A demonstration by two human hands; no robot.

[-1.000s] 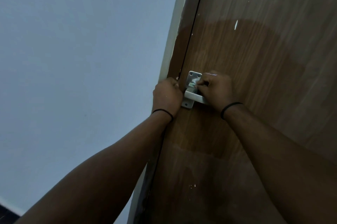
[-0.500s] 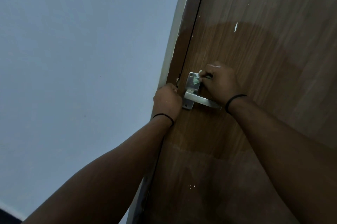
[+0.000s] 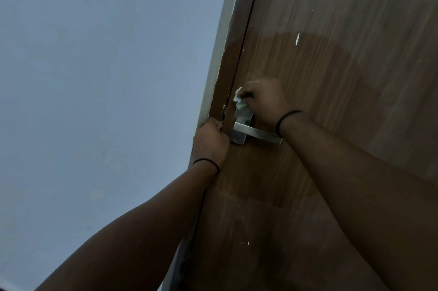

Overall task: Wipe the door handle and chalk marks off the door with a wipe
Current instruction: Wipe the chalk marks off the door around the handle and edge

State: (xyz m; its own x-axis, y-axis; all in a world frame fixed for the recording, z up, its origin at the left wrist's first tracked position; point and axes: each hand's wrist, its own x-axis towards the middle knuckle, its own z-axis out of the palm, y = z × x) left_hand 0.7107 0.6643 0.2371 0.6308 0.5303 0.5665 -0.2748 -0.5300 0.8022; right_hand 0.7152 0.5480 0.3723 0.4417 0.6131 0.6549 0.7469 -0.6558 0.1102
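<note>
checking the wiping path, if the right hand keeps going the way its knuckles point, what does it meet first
Probably the door edge and frame: the right hand, gripping the wipe above the handle, points up-left toward them. Depth is unclear.

The brown wooden door (image 3: 331, 101) is carrying everything here — a metal handle plate (image 3: 239, 134) with its lever (image 3: 260, 134) pointing toward 4 o'clock, and a white chalk mark (image 3: 297, 38) sitting at 1 o'clock from the plate — small white specks (image 3: 245, 243) are lying at 6 o'clock.

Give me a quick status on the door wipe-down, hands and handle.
Right hand grips wipe at top of handle plate. Left hand curled at door edge. Lever uncovered. White mark above, unwiped; nothing blocking.
</note>
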